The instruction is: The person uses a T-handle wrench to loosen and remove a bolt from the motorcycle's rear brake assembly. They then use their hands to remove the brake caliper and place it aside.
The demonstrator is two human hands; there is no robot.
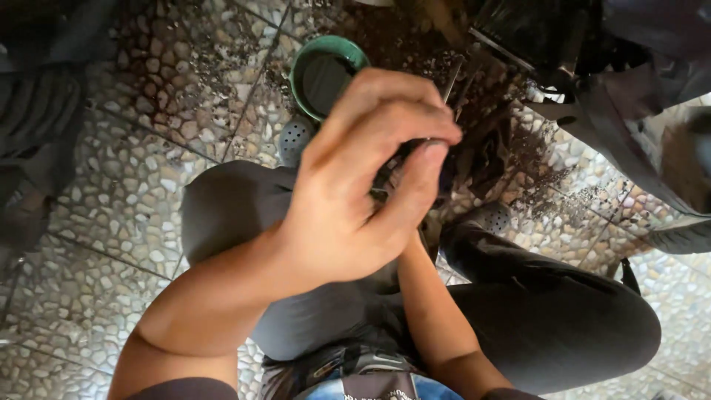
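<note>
A view straight down from the head is given, over a seated person's knees in dark grey trousers (pixel 244 215). The left hand (pixel 363 178) is raised close to the camera and fills the middle of the picture. Its fingers are curled inward, with thumb and fingertips pinched together around a small dark object (pixel 415 148); only a sliver of that object is seen, so its kind cannot be told. The right hand is hidden behind the left hand. Only the right forearm (pixel 437 318) is seen rising from below, so it cannot be told whether that hand is open or closed.

Just above the left hand, a round green bowl (pixel 304 67) is set on the floor, its inside dark. To the upper right of the left hand, dark crumbly soil (pixel 526 155) is scattered, and black bags or sheeting (pixel 629 96) are heaped against the frame's edge. Two grey perforated clogs (pixel 295 138) are glimpsed beside the left hand, one on each side.

The floor (pixel 133 192) is made of pebble-patterned tiles, glossy and mottled in cream and brown. Open floor is found to the left of the left hand; the right side is crowded.
</note>
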